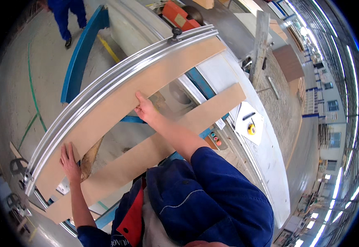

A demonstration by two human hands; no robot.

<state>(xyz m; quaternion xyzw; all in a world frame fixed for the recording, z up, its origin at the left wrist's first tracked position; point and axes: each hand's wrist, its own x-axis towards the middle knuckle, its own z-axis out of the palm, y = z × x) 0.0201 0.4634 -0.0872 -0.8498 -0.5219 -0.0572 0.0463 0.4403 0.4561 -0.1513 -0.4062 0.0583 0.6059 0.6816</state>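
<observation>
A long brown wooden board (105, 117) lies along the silver metal fence (124, 72) of a sliding-table saw. On its left end rests my left hand (70, 165), fingers stretched flat across the surface near the board's close edge. My right hand (146, 110) grips that same edge around the middle, thumb on top and the other fingers curled at the rim, partly hidden. A second brown board (126, 164) runs roughly parallel, closer to my body and under my right forearm.
On the white machine table (266, 164) at right lie paper (245, 123), a pen (248, 116) and a yellow tape measure (251, 129). Control buttons (216, 139) sit near my right elbow. A red machine part (177, 15) stands at the far side. Another person's blue trousers (66, 16) show at far left.
</observation>
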